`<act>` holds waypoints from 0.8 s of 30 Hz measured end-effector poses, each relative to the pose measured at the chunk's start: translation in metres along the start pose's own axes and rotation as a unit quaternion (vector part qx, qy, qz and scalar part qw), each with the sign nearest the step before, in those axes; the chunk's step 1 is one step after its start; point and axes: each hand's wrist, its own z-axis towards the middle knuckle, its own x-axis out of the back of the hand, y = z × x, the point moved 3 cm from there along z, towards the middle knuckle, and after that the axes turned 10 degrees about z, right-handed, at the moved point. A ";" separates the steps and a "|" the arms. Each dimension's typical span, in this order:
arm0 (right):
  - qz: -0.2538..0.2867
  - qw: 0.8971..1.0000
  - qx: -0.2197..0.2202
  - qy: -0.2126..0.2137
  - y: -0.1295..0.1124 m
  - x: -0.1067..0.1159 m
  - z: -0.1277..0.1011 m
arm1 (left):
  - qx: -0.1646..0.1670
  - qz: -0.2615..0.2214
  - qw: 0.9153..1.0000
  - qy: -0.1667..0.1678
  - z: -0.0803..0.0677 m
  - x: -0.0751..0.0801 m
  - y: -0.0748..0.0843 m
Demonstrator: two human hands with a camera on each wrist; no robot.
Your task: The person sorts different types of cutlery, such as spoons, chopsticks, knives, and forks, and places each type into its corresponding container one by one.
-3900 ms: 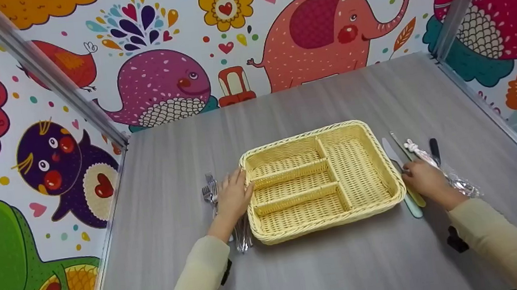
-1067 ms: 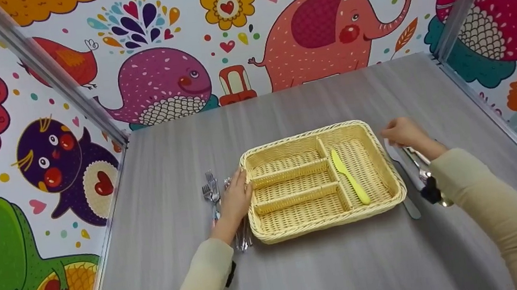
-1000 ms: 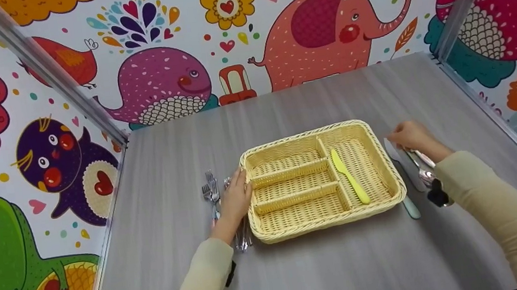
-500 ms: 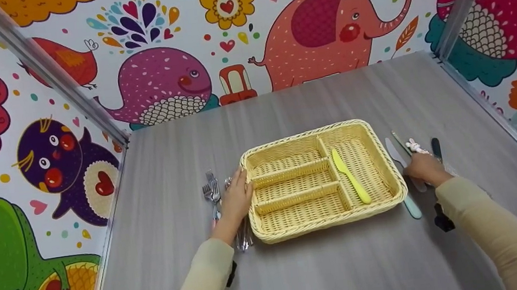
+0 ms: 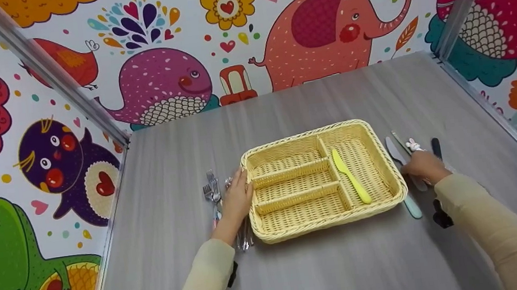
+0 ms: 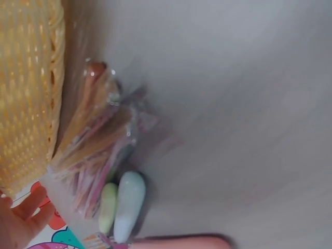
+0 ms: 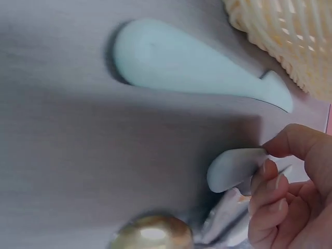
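My left hand [image 5: 238, 198] rests on the left rim of a pale yellow wicker basket [image 5: 326, 227], fingers lying fairly straight along it. The basket has several compartments. A yellow knife [image 5: 352, 178] lies in its wide right one. Beyond the basket's right side, my right hand [image 5: 424, 167] pinches a pale table knife [image 7: 228, 171] between thumb and fingers. Its blade tip points away from me, and its rounded handle end sticks out behind the fingers. Between this hand and the basket lies a knife with a mint-green handle [image 7: 181, 59], flat on the table.
Left of the basket lie forks [image 5: 214, 189], a plastic-wrapped bundle [image 6: 93, 129] and utensils with green, pale blue and pink [image 6: 181, 243] handles. Around my right hand are a rabbit-topped handle [image 5: 413, 144], a dark handle [image 5: 436, 146] and a gold spoon [image 7: 153, 233]. Patterned walls enclose the table.
The yellow knife has gone from the table on the right into the basket's right compartment. My right hand has since come nearer and down to the pale knife. The left hand stays at the rim.
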 end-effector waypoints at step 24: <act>-0.006 0.993 0.107 -0.055 -0.123 0.004 -0.011 | -0.001 -0.002 1.000 0.002 0.000 -0.002 -0.001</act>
